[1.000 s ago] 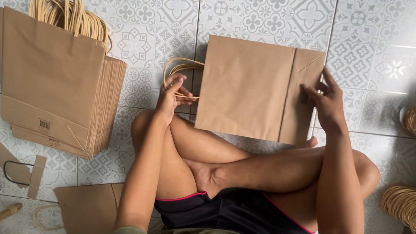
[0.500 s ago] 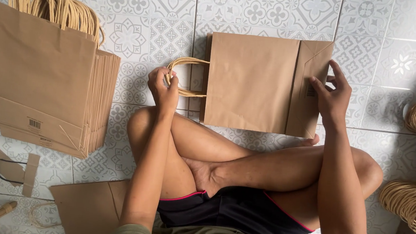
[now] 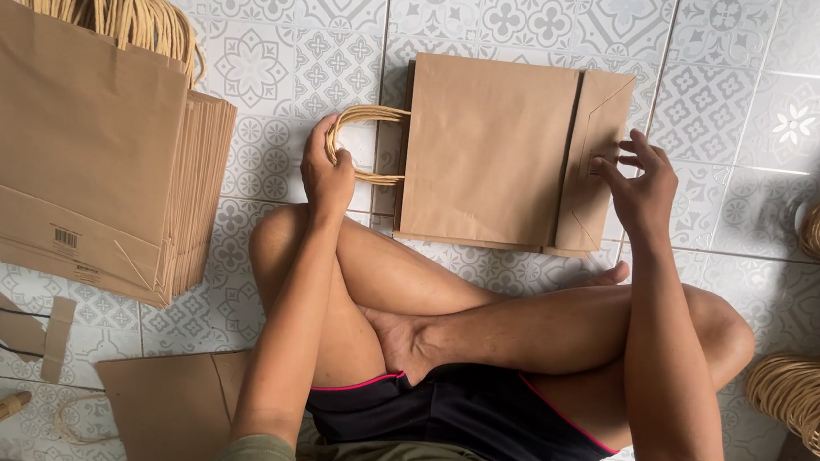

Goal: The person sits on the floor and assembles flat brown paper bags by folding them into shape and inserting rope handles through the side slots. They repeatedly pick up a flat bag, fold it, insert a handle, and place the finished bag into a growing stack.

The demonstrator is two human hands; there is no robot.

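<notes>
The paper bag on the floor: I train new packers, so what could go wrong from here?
The left hand grips the twisted handle, and a hard pull might tear it loose from the paper bag. The right hand presses the folded bottom flap, so uneven pressure could leave a crooked crease. The bag lies close to the person's crossed legs, which might crumple its near edge if they shift.

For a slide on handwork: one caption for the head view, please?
Seated cross-legged, left hand grips paper bag handle, right hand touches its folded base.
</notes>
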